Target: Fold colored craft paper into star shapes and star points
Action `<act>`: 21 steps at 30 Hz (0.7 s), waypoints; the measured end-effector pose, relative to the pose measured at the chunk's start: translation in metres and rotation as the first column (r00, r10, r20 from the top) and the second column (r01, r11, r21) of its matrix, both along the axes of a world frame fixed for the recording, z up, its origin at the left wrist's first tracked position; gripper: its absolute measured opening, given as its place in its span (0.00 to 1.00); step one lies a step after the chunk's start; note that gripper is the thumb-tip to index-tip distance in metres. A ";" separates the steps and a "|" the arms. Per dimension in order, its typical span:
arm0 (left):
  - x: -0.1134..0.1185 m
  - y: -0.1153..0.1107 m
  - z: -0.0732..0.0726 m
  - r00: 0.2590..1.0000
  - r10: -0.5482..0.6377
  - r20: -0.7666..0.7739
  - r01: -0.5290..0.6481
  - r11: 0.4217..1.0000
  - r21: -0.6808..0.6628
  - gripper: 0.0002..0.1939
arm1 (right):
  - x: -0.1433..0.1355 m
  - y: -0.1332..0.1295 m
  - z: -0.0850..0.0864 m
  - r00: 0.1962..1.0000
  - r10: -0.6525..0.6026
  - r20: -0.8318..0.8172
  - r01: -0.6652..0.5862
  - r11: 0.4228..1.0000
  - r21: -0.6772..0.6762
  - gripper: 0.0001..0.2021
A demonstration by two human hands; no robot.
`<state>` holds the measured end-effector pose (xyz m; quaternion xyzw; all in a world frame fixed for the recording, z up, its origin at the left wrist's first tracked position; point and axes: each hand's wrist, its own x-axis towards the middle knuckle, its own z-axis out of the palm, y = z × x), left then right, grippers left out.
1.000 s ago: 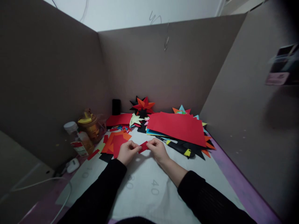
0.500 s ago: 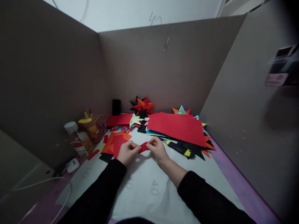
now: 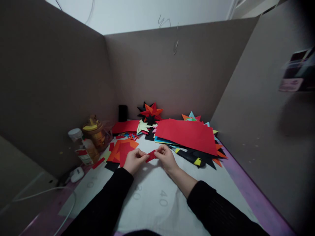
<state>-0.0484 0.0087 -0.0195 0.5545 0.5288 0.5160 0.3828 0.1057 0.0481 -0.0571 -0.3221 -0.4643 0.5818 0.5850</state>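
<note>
Near the middle of the worktop (image 3: 157, 193), both hands are pinching one small red paper piece (image 3: 151, 155) between them: the left hand (image 3: 134, 160) is closed on its left end with thumb and fingertips, the right hand (image 3: 166, 158) is closed on its right end. The piece sits just above the white sheet covering the surface, which has faint numbers printed on it.

Counting stuff: one big red paper sheet (image 3: 187, 134) on top of a stack of colored sheets toward the back right, one utility knife (image 3: 190, 158) with yellow bits poking out from under that stack, one folded red-and-orange paper star (image 3: 152, 110) against the back wall, one pale green star cutout (image 3: 143, 126) next to it. Left of the hands there's a pile of orange and red scraps (image 3: 122, 149). At the left edge, two bottles (image 3: 85, 146), one white-capped and one yellow-capped.

Brown cardboard walls (image 3: 49, 85) box the whole thing in on three sides, and a purple mat shows along the right edge.
</note>
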 end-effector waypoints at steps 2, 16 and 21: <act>-0.001 0.000 -0.001 1.000 -0.010 0.013 0.010 1.000 -0.002 0.15 | 0.000 0.000 -0.001 1.000 -0.006 0.007 0.006 1.000 0.002 0.12; -0.001 0.001 -0.002 1.000 -0.014 -0.010 0.014 1.000 -0.016 0.14 | 0.000 0.000 0.000 1.000 0.008 -0.009 -0.008 1.000 -0.017 0.13; -0.001 0.001 -0.003 1.000 -0.014 -0.012 0.014 1.000 -0.027 0.14 | 0.001 0.001 -0.001 1.000 0.003 0.005 -0.003 1.000 -0.008 0.13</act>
